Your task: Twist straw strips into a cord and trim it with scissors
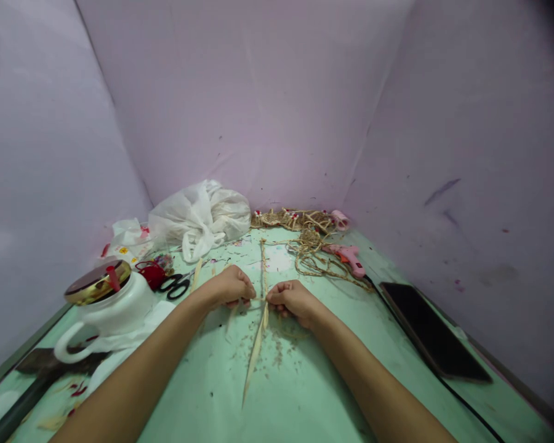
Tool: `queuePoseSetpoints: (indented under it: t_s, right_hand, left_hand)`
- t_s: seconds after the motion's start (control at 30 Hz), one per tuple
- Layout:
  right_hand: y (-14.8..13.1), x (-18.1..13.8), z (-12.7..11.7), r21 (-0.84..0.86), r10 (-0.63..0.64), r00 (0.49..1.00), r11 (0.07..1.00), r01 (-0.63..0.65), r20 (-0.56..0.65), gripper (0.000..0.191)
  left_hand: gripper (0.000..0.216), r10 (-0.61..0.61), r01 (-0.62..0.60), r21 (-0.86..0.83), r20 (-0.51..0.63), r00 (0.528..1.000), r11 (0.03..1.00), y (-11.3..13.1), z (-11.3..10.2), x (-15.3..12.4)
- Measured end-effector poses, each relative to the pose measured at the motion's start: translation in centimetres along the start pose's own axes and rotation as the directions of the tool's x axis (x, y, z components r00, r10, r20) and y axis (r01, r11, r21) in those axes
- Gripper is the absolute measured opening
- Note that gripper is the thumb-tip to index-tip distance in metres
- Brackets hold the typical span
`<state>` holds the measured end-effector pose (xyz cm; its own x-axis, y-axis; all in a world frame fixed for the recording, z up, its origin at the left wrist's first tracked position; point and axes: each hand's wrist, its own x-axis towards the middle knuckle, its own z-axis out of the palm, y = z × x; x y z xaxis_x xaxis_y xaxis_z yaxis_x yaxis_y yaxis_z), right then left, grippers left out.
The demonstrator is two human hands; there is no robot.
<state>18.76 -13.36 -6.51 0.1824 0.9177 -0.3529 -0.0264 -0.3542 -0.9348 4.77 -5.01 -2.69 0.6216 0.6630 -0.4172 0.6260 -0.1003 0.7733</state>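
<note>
A long pale dried leaf strip (pixel 255 354) lies on the green table (pixel 305 394), running from near the front toward the back. Thin twine (pixel 263 258) runs up along it. My left hand (pixel 231 286) and my right hand (pixel 290 299) are both closed in a pinch on either side of the strip, close together. Each grips the twine or strip where they cross; the exact strand is too fine to tell.
A white jar with a gold lid (pixel 102 295) stands at left, near black scissors (pixel 178 286) and a white plastic bag (pixel 198 215). Tangled jute cord (pixel 311 246) and a pink glue gun (pixel 348 257) lie at the back. A dark phone (pixel 431 329) rests at right.
</note>
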Motion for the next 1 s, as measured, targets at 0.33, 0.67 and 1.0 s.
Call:
queuePoseSetpoints:
  t_s: [0.33, 0.67, 1.0]
  right_hand:
    - [0.0, -0.1, 0.1, -0.016, 0.009, 1.000, 1.000, -0.009, -0.005, 0.012]
    - [-0.1, -0.1, 0.1, -0.014, 0.015, 1.000, 1.000, -0.015, 0.004, 0.013]
    - [-0.1, -0.2, 0.2, 0.009, -0.011, 1.000, 1.000, 0.011, 0.016, 0.013]
  left_hand:
    - [0.016, 0.015, 0.157, 0.285, -0.519, 0.855, 0.946, -1.7, -5.6, 1.0]
    - [0.016, 0.098, 0.171, 0.401, -0.569, 0.816, 0.900, -3.0, -3.8, 1.7]
    - [0.008, 0.097, -0.042, 0.376, -0.128, 0.987, 0.926, 0.5, -0.3, -0.7]
